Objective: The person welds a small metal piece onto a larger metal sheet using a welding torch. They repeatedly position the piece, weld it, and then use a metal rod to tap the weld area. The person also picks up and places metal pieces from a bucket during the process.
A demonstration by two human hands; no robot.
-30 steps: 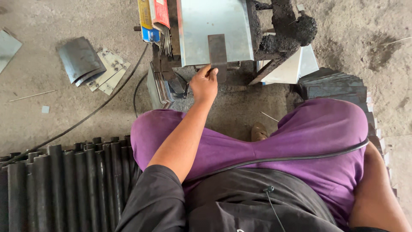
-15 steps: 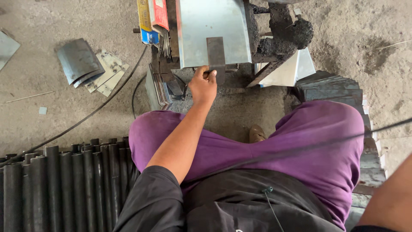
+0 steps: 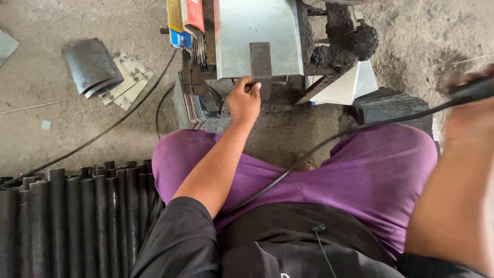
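— What's your grip doing?

— My left hand [image 3: 244,100] pinches the near end of the dark metal strip [image 3: 261,64], fingers clamped on it. My right hand [image 3: 471,110] is blurred, closed round a black tool handle [image 3: 471,91] whose cable [image 3: 309,149] trails across my lap.

— Where's the strip?

— Flat on the shiny steel sheet [image 3: 236,36], long axis pointing straight away from me.

— Which step?

— Steadying it for joining, I judge. Next calls for bringing the tool over to the strip without shifting it.

Flat bar [image 3: 261,64] on metal sheet [image 3: 257,31]; pipes [image 3: 67,221] left, prob. floor.
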